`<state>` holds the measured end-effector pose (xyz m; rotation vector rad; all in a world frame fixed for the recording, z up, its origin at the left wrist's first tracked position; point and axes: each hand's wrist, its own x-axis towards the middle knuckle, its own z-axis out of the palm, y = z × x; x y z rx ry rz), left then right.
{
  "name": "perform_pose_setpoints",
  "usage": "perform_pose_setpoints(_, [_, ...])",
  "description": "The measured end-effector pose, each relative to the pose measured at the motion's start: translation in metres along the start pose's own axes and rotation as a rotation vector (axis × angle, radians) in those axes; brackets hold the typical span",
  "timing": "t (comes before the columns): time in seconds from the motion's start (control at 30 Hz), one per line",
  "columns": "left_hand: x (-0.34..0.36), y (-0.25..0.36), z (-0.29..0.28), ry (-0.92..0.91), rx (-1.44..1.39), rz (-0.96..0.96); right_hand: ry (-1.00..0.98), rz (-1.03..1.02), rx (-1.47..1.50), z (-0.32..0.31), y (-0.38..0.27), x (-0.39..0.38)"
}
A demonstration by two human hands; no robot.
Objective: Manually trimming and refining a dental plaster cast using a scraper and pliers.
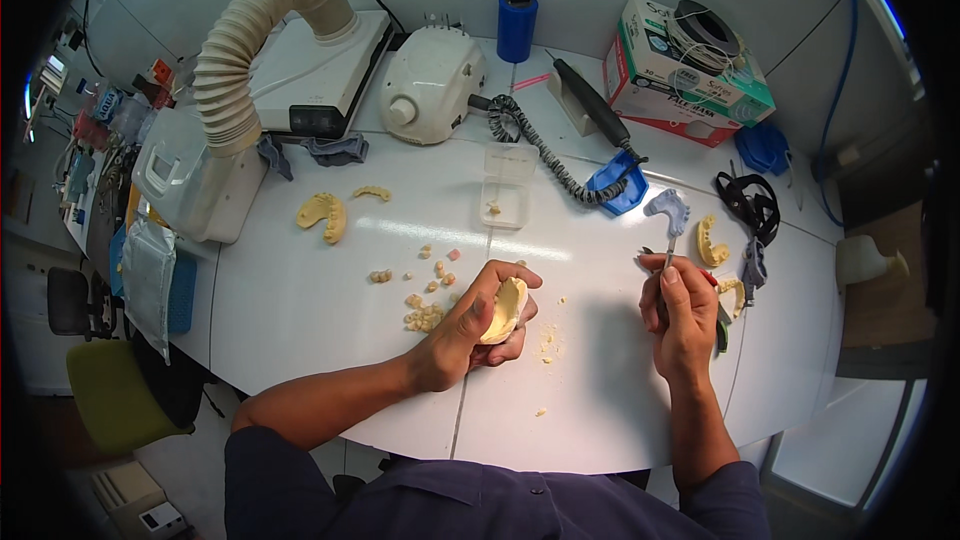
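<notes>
My left hand [462, 332] is wrapped round a pale yellow plaster dental model [508, 312], holding it above the table with its hollow side turned up. Off to the right, my right hand [682, 325] is closed on a slim hand tool [670, 252] whose narrow metal tip points away from me. Its handle is mostly hidden by my fingers. Left of the model lie several loose tooth pieces [424, 317], and yellow plaster crumbs [547, 342] are scattered to its right. Beyond my right hand are a blue-grey dental cast [668, 208] and a yellow dental cast [712, 242].
At the back stand a ribbed suction hose [225, 70], a white control unit [432, 85] and a handpiece [592, 108] on a stand with a coiled cord. A clear plastic box [507, 190] lies mid-table. Another yellow dental cast [322, 216] is far left; boxes [680, 70] stand back right.
</notes>
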<state>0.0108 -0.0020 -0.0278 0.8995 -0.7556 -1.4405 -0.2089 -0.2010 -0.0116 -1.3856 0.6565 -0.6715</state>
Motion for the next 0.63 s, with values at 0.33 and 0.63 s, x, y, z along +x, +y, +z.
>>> perform_pose_setpoints(0.33, [0.0, 0.003, 0.001, 0.02, -0.018, -0.027, -0.073, -0.012, -0.262, 0.013, 0.002, -0.002])
perform_pose_setpoints(0.63, [-0.001, 0.005, 0.003, 0.032, -0.026, -0.034, -0.068, -0.003, -0.347, 0.018, 0.001, -0.001])
